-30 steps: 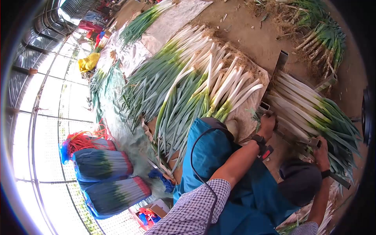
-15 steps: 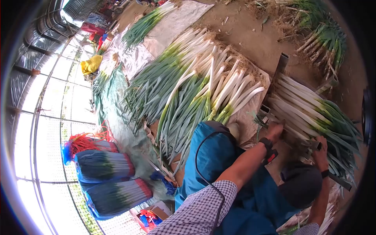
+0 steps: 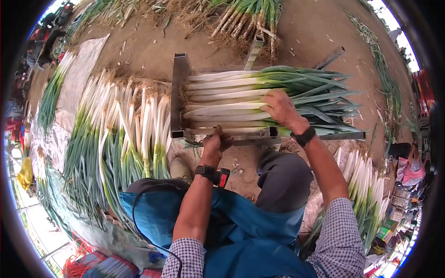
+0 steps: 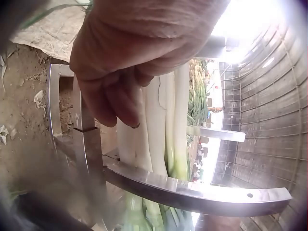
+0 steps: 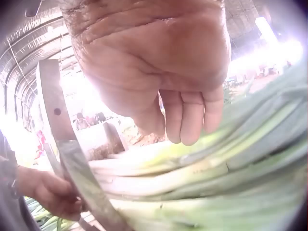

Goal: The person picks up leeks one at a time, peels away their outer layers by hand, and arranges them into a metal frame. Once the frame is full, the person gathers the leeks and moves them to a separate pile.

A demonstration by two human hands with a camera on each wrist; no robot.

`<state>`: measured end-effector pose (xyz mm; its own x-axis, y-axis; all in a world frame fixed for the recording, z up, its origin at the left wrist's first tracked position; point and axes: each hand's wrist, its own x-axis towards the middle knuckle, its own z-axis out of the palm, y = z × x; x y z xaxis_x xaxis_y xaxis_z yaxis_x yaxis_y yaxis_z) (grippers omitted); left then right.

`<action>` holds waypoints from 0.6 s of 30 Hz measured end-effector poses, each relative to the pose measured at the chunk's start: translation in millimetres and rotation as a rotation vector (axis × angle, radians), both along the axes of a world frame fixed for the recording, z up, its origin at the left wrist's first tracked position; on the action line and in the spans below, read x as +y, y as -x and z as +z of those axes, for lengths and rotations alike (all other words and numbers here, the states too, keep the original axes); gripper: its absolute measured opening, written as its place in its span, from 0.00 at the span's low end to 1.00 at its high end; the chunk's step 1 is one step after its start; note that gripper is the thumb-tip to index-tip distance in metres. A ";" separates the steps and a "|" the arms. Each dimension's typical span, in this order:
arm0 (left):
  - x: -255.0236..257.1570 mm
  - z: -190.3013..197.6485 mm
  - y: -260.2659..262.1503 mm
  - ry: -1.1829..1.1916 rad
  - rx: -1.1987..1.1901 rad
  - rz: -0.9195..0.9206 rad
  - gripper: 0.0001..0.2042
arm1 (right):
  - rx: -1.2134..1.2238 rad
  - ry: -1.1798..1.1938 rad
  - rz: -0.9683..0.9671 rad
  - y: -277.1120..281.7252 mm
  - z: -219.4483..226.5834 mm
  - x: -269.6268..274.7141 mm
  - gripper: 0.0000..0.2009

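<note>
A thick row of long green onions [image 3: 222, 100] lies in a metal frame [image 3: 181, 92], white stems and roots to the left, green leaves spreading out to the right. My right hand [image 3: 281, 109] rests from above on the stems where white turns green. In the right wrist view, its fingers [image 5: 192, 118] are nearly straight and side by side. Along the near side, my left hand [image 3: 216, 146] is at the frame's near rail. The left wrist view has its loosely bent fingers [image 4: 122, 103] against the outermost white stems, with the thumb mostly hidden.
More green onions [image 3: 130, 125] are spread on sheeting to the left, others [image 3: 364, 187] lie at the right. A rooted bundle [image 3: 252, 21] sits on the soil behind the frame. Upright metal posts [image 3: 254, 51] stick up from it. Wrapped bundles [image 3: 109, 268] stand at lower left.
The head view has turned to the right, bringing the frame to the middle. My right hand has gone from the near rail onto the stems; my left hand stays by the rail.
</note>
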<state>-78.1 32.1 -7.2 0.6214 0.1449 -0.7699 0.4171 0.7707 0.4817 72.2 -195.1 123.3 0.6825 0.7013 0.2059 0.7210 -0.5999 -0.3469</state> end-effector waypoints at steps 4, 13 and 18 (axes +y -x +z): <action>2.5 3.2 6.4 0.016 0.014 -0.005 0.17 | -0.001 0.027 0.035 -4.9 -34.3 5.3 0.13; 5.0 0.8 9.1 0.065 -0.054 -0.027 0.15 | 0.250 0.139 0.131 -2.1 36.9 -15.8 0.12; 2.5 3.1 10.6 0.010 -0.043 -0.031 0.16 | 0.269 0.189 0.127 8.8 -13.2 -6.2 0.10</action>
